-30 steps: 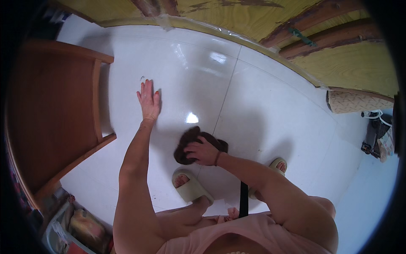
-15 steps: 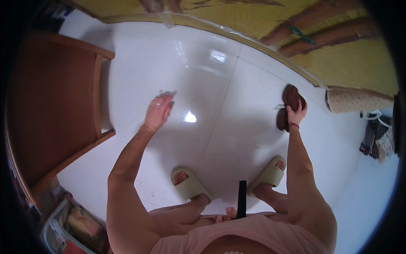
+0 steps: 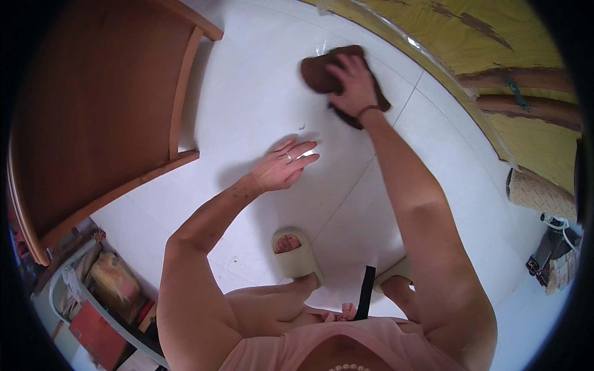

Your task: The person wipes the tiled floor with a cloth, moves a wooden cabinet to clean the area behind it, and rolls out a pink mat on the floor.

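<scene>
A dark brown cloth (image 3: 320, 75) lies against the shiny white tiled floor (image 3: 247, 80), bunched and somewhat blurred by motion. My right hand (image 3: 357, 86), with a dark red bracelet at the wrist, presses down on the cloth with its fingers over it. Nearer to me and further left, my left hand (image 3: 281, 166) hovers just above the floor, fingers apart and holding nothing; it wears a ring. A small dark speck (image 3: 302, 127) shows on the tiles just beyond the left fingertips.
A brown wooden panel (image 3: 105, 86) with a frame stands at the left. Yellow worn boards (image 3: 532, 43) edge the floor at the far right, by a rolled mat (image 3: 539, 188). A grey container (image 3: 133, 337) with packages sits lower left. My sandalled left foot (image 3: 295, 256) is planted below.
My right hand has swept the brown cloth leftward and away from me across the floor. My left hand has shifted right and slightly nearer. The view has turned.
</scene>
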`<control>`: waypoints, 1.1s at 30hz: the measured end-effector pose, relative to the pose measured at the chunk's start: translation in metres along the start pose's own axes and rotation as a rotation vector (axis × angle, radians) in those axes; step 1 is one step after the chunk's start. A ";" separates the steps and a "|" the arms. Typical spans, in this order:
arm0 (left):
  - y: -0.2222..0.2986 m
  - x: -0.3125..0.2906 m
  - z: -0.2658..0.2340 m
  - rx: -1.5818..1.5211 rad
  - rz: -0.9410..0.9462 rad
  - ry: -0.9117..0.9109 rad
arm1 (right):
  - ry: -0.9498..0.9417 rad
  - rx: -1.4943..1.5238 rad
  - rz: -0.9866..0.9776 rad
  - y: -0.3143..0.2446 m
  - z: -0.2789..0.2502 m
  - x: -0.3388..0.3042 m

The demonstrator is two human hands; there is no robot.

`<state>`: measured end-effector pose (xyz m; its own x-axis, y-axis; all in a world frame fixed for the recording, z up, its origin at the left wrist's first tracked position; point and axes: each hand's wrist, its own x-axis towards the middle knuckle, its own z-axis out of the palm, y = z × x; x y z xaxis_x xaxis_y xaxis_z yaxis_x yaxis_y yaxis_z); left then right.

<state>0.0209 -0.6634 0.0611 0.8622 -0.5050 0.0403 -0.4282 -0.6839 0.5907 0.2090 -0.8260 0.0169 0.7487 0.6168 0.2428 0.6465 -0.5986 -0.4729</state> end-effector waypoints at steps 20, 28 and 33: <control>-0.006 0.016 -0.016 -0.189 -0.431 0.252 | -0.484 0.570 -0.009 -0.034 -0.108 -0.255; 0.016 -0.082 -0.038 -0.077 -0.421 -0.208 | 0.417 0.079 0.618 0.097 -0.106 -0.193; 0.053 -0.149 0.014 -0.536 -0.981 0.172 | 0.494 -0.224 0.642 0.068 -0.050 -0.128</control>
<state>-0.1343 -0.6321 0.0750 0.8055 0.2333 -0.5448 0.5895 -0.4099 0.6960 0.1647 -0.9712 -0.0042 0.9254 -0.1420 0.3513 0.0475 -0.8763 -0.4794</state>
